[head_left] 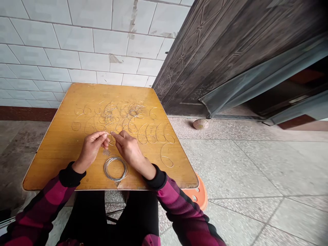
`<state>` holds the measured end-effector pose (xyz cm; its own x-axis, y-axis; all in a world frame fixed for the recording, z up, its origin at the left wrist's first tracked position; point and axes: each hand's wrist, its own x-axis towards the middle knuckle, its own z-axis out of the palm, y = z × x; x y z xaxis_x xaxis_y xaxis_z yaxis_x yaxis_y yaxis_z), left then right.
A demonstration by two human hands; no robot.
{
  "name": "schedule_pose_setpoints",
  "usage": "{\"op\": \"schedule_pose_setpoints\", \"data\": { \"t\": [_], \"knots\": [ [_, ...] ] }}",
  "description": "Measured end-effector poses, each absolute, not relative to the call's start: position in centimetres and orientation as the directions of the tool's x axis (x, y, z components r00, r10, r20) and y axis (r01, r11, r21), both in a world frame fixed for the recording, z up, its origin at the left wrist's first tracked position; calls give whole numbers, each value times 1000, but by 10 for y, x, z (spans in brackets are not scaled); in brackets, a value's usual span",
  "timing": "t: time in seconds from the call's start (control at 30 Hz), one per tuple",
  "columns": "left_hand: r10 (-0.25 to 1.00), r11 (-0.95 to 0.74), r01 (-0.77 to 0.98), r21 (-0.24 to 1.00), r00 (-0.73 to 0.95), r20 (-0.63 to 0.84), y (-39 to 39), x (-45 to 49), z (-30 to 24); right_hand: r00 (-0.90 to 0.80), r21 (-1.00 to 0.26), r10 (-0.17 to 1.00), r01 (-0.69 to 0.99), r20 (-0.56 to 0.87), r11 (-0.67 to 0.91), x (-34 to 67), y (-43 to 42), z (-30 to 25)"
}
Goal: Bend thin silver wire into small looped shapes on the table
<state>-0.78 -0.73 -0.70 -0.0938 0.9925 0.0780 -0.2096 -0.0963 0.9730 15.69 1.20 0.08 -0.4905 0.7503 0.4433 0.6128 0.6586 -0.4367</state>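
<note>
Over the middle of the table, my left hand point(92, 147) pinches a thin piece of wire point(110, 139) between thumb and fingertips. Close beside it, my right hand point(130, 149) is closed at the same wire, its index finger pointing toward the left fingertips. The wire curves in a small loop between both hands, and parts of it are hidden by the fingers. Just below them, a coil of silvery wire point(105, 168) lies flat on the table. Many loose curled wire pieces point(110, 114) are spread beyond my hands, with more bent wires point(167, 160) to the right.
The yellow wooden table point(56, 160) meets a white tiled wall point(74, 37). An orange stool point(202, 193) shows under its right corner. Farther right are a dark carved door point(189, 65), a grey curtain point(238, 82) and a roundish object point(201, 124) on the floor.
</note>
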Motion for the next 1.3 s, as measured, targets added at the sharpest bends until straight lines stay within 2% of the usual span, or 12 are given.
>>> {"op": "schedule_pose_setpoints", "data": {
  "t": [0.2,0.43,0.57,0.83,1.3],
  "knots": [
    [991,-129,-132,983,-59,122,-8,-9,-10,-510,-348,755,677,412,648,157,10,1],
    [988,-152,37,988,-29,153,-8,-13,-8,-431,-491,759,583,489,647,156,12,-2],
    [987,-159,88,983,31,157,-9,-11,-6,-388,-516,758,563,524,645,158,14,-2],
    [984,-155,18,988,-87,156,-10,-8,-8,-442,-498,748,561,495,661,160,10,3],
    [991,-112,-11,994,-77,110,-10,-5,-12,-466,-518,764,561,446,645,166,7,6]
  ]
}}
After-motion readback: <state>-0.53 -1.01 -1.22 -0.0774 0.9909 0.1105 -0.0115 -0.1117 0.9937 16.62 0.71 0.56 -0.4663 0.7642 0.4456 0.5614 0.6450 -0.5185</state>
